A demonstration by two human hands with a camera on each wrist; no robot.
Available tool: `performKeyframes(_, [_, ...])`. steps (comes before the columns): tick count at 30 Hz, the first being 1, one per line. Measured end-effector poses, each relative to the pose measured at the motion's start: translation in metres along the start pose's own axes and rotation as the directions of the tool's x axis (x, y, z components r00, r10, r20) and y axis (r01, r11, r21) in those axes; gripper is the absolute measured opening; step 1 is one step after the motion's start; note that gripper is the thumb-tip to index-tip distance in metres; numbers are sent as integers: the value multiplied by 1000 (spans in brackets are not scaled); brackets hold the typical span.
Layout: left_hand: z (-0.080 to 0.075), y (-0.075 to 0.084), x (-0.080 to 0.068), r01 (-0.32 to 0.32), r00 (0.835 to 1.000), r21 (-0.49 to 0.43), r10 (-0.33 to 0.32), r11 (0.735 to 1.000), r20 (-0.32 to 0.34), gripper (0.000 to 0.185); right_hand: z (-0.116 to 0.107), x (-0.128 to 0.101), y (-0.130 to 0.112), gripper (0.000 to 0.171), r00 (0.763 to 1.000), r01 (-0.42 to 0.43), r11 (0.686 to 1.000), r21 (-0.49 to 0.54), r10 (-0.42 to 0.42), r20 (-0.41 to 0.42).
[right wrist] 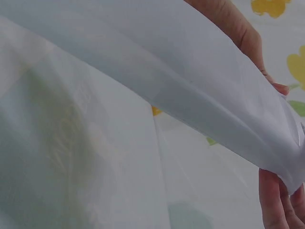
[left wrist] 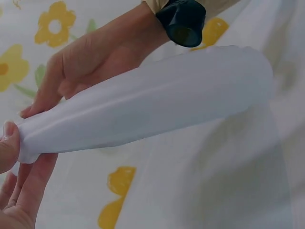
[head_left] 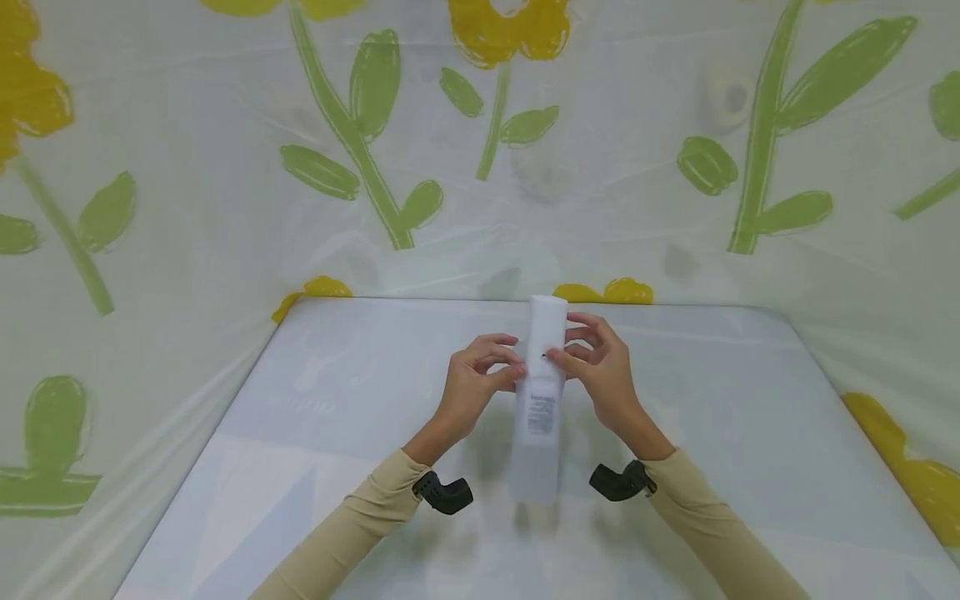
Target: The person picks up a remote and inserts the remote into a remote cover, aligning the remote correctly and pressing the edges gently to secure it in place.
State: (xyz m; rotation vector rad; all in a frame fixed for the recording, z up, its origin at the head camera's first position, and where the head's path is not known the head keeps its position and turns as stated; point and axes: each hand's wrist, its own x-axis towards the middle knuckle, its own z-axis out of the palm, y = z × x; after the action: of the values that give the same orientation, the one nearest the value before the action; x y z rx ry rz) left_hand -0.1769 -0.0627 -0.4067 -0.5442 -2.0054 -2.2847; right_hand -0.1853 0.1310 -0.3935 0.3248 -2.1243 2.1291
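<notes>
A long white folded sheet [head_left: 542,400] with a small grey printed patch is held above the table, its length running away from me. My left hand [head_left: 513,360] pinches its left edge near the far end, and my right hand [head_left: 561,350] pinches the right edge opposite. In the left wrist view the sheet [left wrist: 157,105] bulges like a soft tube, with my left thumb [left wrist: 7,143] pressed on its end and the right hand [left wrist: 90,62] behind it. The right wrist view shows the sheet [right wrist: 190,81] stretched across, with my right fingers [right wrist: 276,200] under its corner.
The pale table top [head_left: 360,417] is covered in smooth film. A plastic sheet printed with yellow flowers and green leaves [head_left: 360,125] hangs round the back and both sides. A black camera mount [head_left: 444,492] sits on each wrist.
</notes>
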Motion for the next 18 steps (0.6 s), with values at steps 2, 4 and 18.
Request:
performKeyframes(2, [0, 0, 1, -6, 1000, -3, 6, 1000, -10, 14, 0, 1, 0, 52, 1000, -1, 1000, -4, 1, 8])
performKeyframes(4, [0, 0, 3, -8, 1000, -4, 7, 1000, -14, 14, 0, 1, 0, 51, 1000, -5, 1000, -4, 5, 18])
performKeyframes(18, [6, 3, 3, 84, 994, 51, -80, 995, -74, 26, 1, 1, 8, 55, 998, -60, 996, -69, 59, -10])
